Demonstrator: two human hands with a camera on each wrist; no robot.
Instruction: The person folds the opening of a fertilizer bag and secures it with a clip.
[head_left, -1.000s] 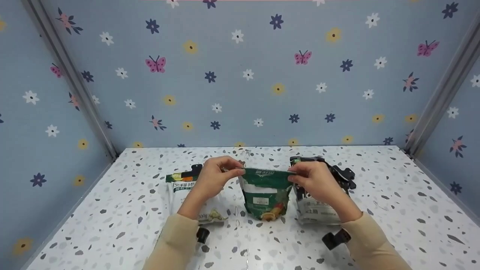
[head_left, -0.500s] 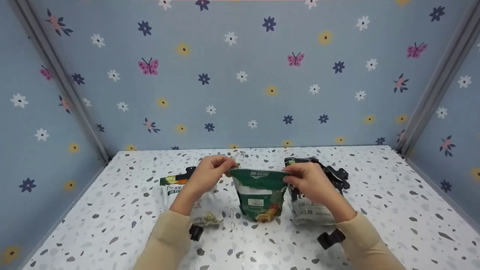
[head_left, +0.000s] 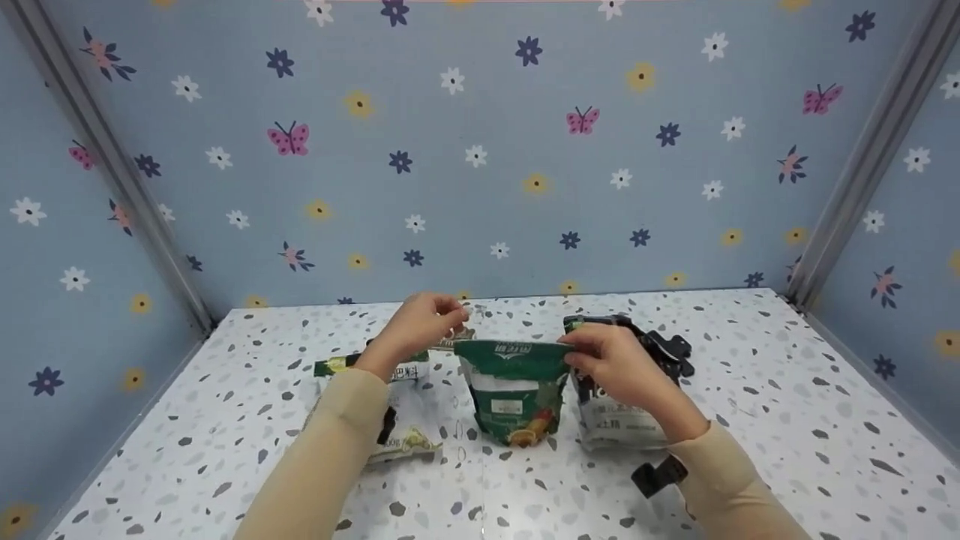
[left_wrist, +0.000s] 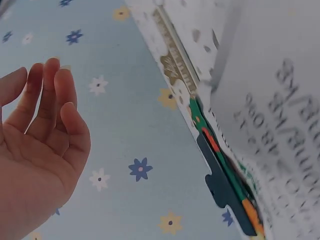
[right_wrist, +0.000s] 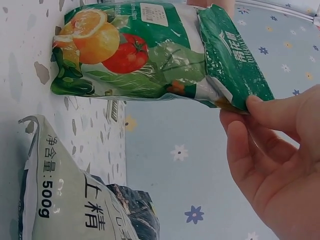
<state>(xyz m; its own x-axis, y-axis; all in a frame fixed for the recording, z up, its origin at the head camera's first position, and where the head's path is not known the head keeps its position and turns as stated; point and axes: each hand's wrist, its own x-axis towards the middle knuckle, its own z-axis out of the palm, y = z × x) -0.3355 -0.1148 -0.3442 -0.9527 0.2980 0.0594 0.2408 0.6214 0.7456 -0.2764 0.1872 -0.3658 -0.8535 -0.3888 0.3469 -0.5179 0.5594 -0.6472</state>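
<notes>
A green pouch (head_left: 517, 401) with fruit and vegetables pictured on it stands upright in the middle, its green top flap (right_wrist: 232, 55) folded over. My right hand (head_left: 622, 367) pinches the flap's right corner between thumb and fingers. Apart from the pouch, my left hand (head_left: 420, 326) hovers up and left of it; in the left wrist view its fingers are loosely bent and hold nothing. Below the left forearm lies a white bag (head_left: 409, 416) with a dark clip (left_wrist: 220, 182) along its top. A black and pale bag (head_left: 619, 424) lies partly hidden behind the right hand.
A black clip (head_left: 671, 349) sits at the top of the right-hand bag. Some brown patterned thing (left_wrist: 175, 65) shows behind the left hand. Flowered panels (head_left: 480, 202) enclose the speckled table (head_left: 787, 420) at the back and sides.
My left hand has let go of the pouch's left corner and moved up and left. The right hand keeps its pinch on the right corner. The head view has shifted slightly.
</notes>
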